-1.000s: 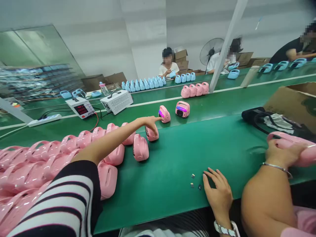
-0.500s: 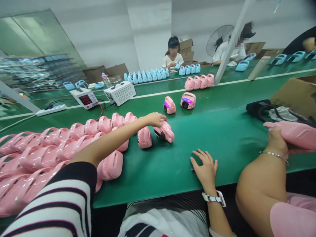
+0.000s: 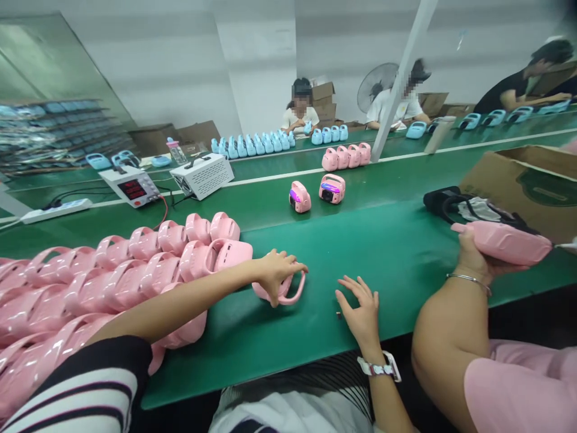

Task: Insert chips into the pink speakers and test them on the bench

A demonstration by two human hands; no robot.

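Observation:
My left hand [image 3: 276,272] reaches out from a striped sleeve and is closed on a pink handled toy [image 3: 282,293], which rests on the green table [image 3: 396,240] near its front edge. My right hand [image 3: 359,302], with a watch on the wrist, lies flat on the table, fingers spread. It is just right of the toy, beside a tiny dark part [image 3: 338,314]. A long heap of the same pink toys [image 3: 135,264] lies along my left arm. Two pink toys with lit screens [image 3: 332,189] stand further out on the belt.
At my right a co-worker's hand [image 3: 471,255] holds a pink housing [image 3: 507,242]. Behind it lie a black cable bundle [image 3: 444,201] and a cardboard box [image 3: 532,180]. A power supply [image 3: 130,186] and white box [image 3: 202,175] stand back left. Other people sit behind rows of blue toys [image 3: 252,146].
My left hand drew back from the lit toy on the belt, took a pink toy and pulled it towards the front edge. My right hand slid left over the small parts.

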